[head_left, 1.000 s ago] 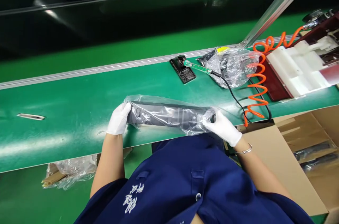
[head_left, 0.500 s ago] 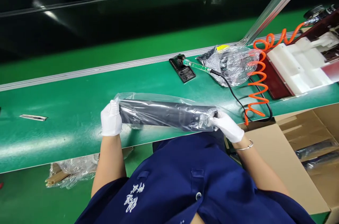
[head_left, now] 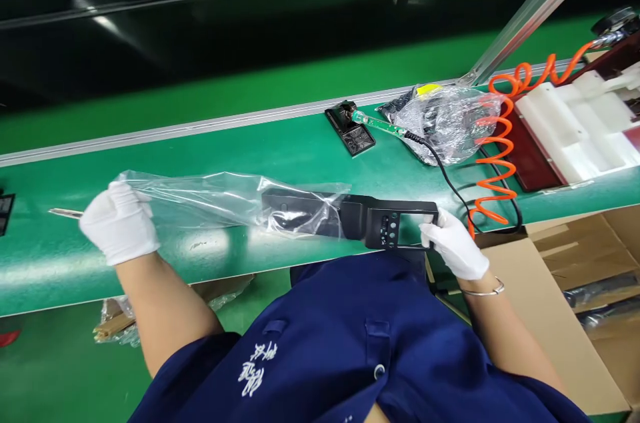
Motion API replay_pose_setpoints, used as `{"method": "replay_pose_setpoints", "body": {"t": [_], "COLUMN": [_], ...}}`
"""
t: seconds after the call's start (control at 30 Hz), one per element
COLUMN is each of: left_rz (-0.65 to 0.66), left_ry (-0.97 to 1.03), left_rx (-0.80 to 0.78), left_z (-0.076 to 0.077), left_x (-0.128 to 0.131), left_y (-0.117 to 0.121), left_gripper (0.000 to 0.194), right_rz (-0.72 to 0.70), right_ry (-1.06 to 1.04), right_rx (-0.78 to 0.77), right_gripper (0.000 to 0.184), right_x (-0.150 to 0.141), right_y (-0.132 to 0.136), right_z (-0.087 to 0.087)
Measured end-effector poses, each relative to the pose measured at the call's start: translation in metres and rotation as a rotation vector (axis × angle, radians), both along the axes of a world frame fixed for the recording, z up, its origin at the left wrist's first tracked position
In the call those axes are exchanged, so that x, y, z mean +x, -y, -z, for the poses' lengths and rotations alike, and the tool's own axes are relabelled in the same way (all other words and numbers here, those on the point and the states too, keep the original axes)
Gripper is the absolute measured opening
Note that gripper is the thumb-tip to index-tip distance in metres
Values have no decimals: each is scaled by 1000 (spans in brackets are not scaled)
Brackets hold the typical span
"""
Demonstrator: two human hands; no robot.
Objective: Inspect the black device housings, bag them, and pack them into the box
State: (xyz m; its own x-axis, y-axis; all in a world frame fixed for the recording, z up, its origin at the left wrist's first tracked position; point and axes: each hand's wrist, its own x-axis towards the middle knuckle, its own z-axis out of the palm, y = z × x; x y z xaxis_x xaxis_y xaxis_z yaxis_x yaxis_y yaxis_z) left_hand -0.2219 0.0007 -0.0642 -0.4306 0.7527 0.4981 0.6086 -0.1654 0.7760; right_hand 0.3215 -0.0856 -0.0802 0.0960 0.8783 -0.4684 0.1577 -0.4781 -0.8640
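My left hand (head_left: 120,220), in a white glove, is closed on the end of a clear plastic bag (head_left: 210,200) and stretches it out to the left. My right hand (head_left: 453,243), also gloved in white, grips the right end of a long black plastic housing (head_left: 373,218). That end has a rectangular opening and several small round holes beside it. The left part of the housing is inside the bag; the right part is bare. Close by my left hand, a thin metal tool like a blade (head_left: 65,212) lies on the bench, partly hidden by the glove.
A soldering iron (head_left: 377,123) rests on its black stand (head_left: 357,140). Beside it are a plastic-wrapped bundle (head_left: 445,123), an orange coiled hose (head_left: 495,173) and a white fixture (head_left: 565,123). An open cardboard box (head_left: 545,316) stands below the green bench (head_left: 200,150) at right.
My left hand has moved left, pulling the bag partly off the housing. The housing's right end, covered before, is now bare in my right hand, which has shifted slightly right.
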Motion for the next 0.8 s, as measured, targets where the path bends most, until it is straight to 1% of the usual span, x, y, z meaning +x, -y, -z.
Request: {"method": "replay_pose_setpoints", "body": {"t": [0.07, 0.1, 0.17, 0.23, 0.27, 0.3, 0.33, 0.37, 0.4, 0.47, 0.5, 0.53, 0.57, 0.6, 0.63, 0.7, 0.8], "left_rz": [-79, -111, -92, -59, -89, -125, -34, 131, 321, 637, 779, 894, 974, 1025, 1043, 1018, 939], "left_ry": [-33, -44, -55, -126, -205, -341, -512, -632, -740, -983, -1068, -1134, -1190, -1232, -1271, -1333, -1367], "left_rx": [-21, -23, -42, -100, -132, -201, -302, -346, -334, -375, -343, -305, -279, -264, -271, -327, -387], "left_z": [1, 1, 0, -1, -1, -2, -2, -3, -5, -10, -13, -16, -19, -22, -24, -27, -30], "left_x": [-23, -30, -33, -15, 1, 21, 44, 67, 90, 131, 147, 160, 169, 175, 178, 179, 172], "left_y": [-3, -5, -9, -10, -9, -7, -3, 1, 6, 16, 20, 23, 24, 24, 22, 16, 7], "left_gripper": [41, 41, 40, 32, 26, 28, 42, 49, 49, 39, 40, 41, 40, 37, 31, 20, 14], "right_rz": [3, 1, 8, 25, 33, 41, 49, 58, 68, 84, 88, 91, 95, 103, 113, 140, 197], "right_ry": [-19, -29, -55, -91, -108, -123, -135, -145, -156, -177, -183, -185, -185, -185, -186, -190, -209], "right_rx": [-6, -15, -18, -10, -6, -2, 0, -1, 0, 5, 8, 9, 11, 12, 10, 4, -11], "right_gripper": [29, 29, 29, 29, 30, 30, 31, 31, 30, 29, 29, 29, 29, 30, 31, 31, 31], "right_x": [5, 7, 11, 15, 16, 17, 18, 18, 19, 20, 21, 22, 24, 26, 29, 34, 40], "right_y": [3, 5, 8, 10, 11, 11, 12, 12, 13, 14, 15, 16, 17, 18, 20, 23, 26], "right_z": [3, 4, 9, 15, 18, 21, 23, 25, 26, 27, 27, 26, 25, 24, 24, 23, 25]}}
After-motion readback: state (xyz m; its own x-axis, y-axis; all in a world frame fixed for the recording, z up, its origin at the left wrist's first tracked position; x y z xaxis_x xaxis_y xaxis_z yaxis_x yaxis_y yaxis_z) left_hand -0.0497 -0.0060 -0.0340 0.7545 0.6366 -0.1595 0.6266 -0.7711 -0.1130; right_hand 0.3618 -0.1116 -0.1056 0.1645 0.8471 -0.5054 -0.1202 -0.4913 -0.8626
